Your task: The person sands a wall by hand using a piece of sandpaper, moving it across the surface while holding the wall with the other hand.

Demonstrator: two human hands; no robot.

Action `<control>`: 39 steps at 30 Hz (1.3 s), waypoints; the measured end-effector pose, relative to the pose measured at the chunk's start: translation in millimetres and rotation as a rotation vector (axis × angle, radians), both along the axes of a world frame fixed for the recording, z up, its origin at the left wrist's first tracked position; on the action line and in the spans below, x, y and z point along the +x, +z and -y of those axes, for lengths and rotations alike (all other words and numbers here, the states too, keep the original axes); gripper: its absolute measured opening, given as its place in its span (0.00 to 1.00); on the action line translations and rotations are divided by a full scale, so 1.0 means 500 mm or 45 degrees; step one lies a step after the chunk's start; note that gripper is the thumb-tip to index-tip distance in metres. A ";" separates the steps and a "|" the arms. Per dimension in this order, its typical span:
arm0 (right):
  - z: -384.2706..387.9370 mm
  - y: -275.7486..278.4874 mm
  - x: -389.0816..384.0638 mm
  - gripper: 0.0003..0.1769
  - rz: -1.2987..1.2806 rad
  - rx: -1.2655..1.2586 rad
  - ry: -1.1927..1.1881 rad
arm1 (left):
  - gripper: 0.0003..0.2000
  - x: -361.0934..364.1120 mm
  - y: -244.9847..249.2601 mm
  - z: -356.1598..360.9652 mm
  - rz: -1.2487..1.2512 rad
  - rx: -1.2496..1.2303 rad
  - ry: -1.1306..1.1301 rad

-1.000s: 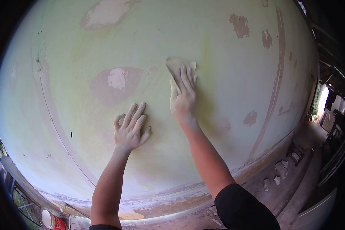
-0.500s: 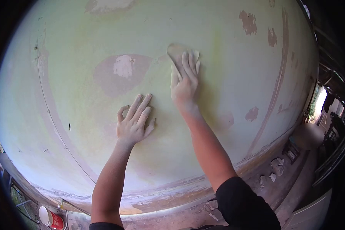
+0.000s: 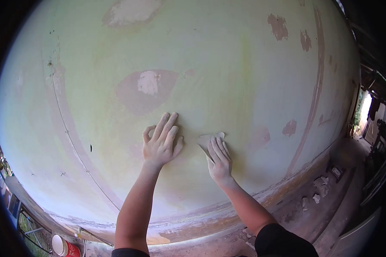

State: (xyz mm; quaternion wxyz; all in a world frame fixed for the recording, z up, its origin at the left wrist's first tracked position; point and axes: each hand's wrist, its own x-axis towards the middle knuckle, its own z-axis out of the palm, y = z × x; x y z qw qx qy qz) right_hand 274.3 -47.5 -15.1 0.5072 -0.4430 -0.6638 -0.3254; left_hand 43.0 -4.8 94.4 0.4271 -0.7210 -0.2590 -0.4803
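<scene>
A pale green wall (image 3: 210, 77) with a long dark crack at the left and several brownish patches fills most of the view. Flat against it, my left hand (image 3: 161, 143) rests with its fingers spread and nothing in it. Lower and to the right, my right hand (image 3: 220, 160) presses a thin, pale sheet (image 3: 206, 139) against the wall. The sheet's folded edge shows beside the thumb, and its upper part sticks out past the fingertips. Pale dust coats both hands.
A white and red bucket (image 3: 65, 246) stands at the lower left. Broken pale chunks (image 3: 321, 185) lie on the ground at the right, below the wall's base. Metal bars and a bright opening (image 3: 365, 109) show at the far right.
My right hand has slid down the wall with the sheet. My left hand keeps its place on the wall, while the whole view has shifted slightly.
</scene>
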 end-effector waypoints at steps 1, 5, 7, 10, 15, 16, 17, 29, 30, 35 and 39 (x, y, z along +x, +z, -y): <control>-0.020 0.012 -0.001 0.29 -0.003 0.007 -0.002 | 0.17 0.000 -0.001 -0.001 -0.003 0.007 -0.002; -0.071 0.262 -0.027 0.27 0.004 0.304 0.048 | 0.17 0.000 0.000 -0.008 0.052 0.040 -0.040; -0.092 0.395 -0.031 0.25 0.012 0.419 0.060 | 0.16 0.001 -0.007 -0.005 0.058 0.031 -0.035; -0.069 0.525 -0.034 0.24 -0.099 0.321 0.120 | 0.16 -0.001 -0.008 -0.010 0.052 0.039 -0.025; -0.089 0.444 -0.025 0.28 0.048 0.402 0.022 | 0.17 -0.001 -0.006 -0.013 0.037 0.037 -0.026; -0.080 0.390 -0.029 0.29 0.052 0.360 0.035 | 0.17 -0.002 -0.003 -0.014 0.041 0.039 -0.021; -0.065 0.321 -0.032 0.31 0.056 0.313 0.043 | 0.17 -0.002 -0.001 -0.015 0.040 0.045 -0.015; -0.115 0.445 0.062 0.28 -0.003 0.474 -0.055 | 0.17 0.004 -0.009 -0.013 0.022 0.029 0.018; -0.106 0.528 0.053 0.27 -0.021 0.441 -0.038 | 0.17 0.002 -0.008 -0.010 0.019 0.038 0.039; -0.092 0.594 0.052 0.27 0.009 0.378 0.014 | 0.24 0.000 -0.009 -0.008 -0.004 -0.115 0.103; -0.070 0.339 0.082 0.34 0.029 0.260 0.032 | 0.36 0.019 0.041 0.030 -0.041 -0.389 0.317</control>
